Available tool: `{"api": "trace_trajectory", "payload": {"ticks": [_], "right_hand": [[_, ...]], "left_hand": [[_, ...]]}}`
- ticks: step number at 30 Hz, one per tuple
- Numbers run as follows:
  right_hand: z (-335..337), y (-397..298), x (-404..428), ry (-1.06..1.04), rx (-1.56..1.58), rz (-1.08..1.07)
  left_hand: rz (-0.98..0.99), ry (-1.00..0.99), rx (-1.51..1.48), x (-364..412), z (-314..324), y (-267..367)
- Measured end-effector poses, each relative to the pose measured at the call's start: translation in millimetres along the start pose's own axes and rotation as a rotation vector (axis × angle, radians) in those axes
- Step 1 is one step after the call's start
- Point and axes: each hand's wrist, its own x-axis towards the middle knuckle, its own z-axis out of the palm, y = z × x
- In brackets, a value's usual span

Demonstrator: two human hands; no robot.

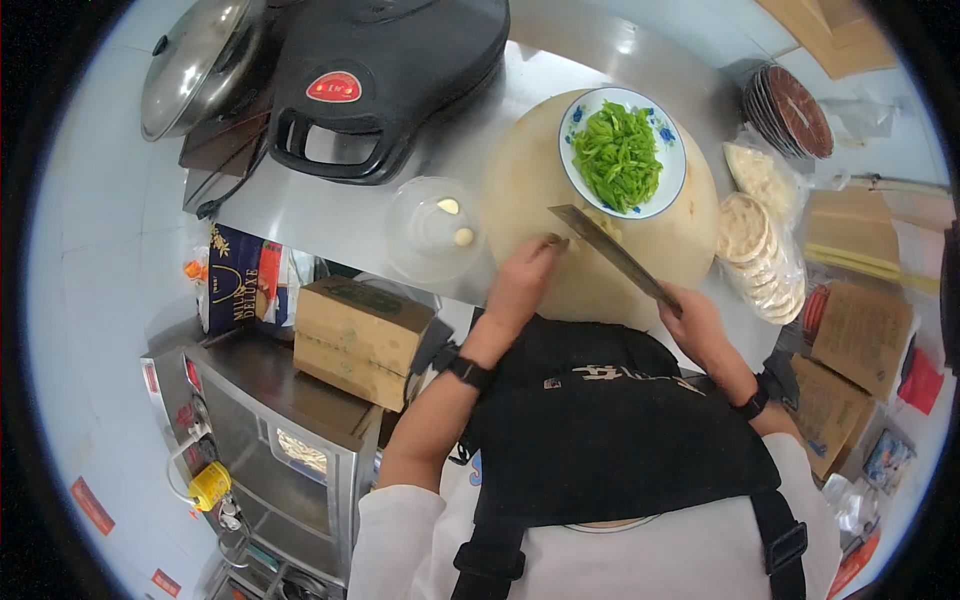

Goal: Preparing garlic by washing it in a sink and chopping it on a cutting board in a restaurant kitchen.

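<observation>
My right hand (691, 321) grips the handle of a cleaver (615, 259), its blade slanting up and left over a round cutting board (525, 176). Beside the blade's tip, my left hand (527, 274) hovers at the board's left part with thumb and fingertips drawn together; whether they pinch something small is unclear. Pale chopped pieces (602, 223), seemingly garlic, lie partly behind the blade. A blue-rimmed plate (675, 180) of sliced green peppers (619, 157) rests on the board's far side. Left of the board, a clear bowl (420, 251) holds two peeled garlic cloves (456, 221).
A black electric griddle (390, 82) and a lidded metal pan (199, 67) stand at the back left. Bagged flatbreads (757, 255) lie right of the board, near stacked brown dishes (787, 112). A cardboard box (360, 337) sits below the steel counter's left front edge.
</observation>
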Motion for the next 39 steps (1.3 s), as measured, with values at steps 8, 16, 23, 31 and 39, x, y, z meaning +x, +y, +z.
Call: {"api": "trace_trajectory", "payload": {"ticks": [8,16,23,31,39], "right_hand": [[4.6,-0.2,-15.1,-0.107,-0.043,-0.130],[2.2,5.0,-18.7,-0.069,-0.064,-0.010],[9.0,17.6,-25.2,-0.103,-0.011,0.065],[10.4,7.4,-24.4,-0.063,0.012,0.020],[7.0,5.3,-30.3,-0.105,-0.066,0.025]], "left_hand": [[-0.518,-0.011,0.266,9.9,-79.4,-59.6],[-0.526,-0.002,0.434,5.6,-68.4,-99.5],[-0.532,0.153,-0.331,19.3,-66.7,-4.7],[0.009,-0.044,-0.117,-16.4,2.4,-7.7],[0.037,0.054,-0.044,-29.5,12.6,-9.8]]}}
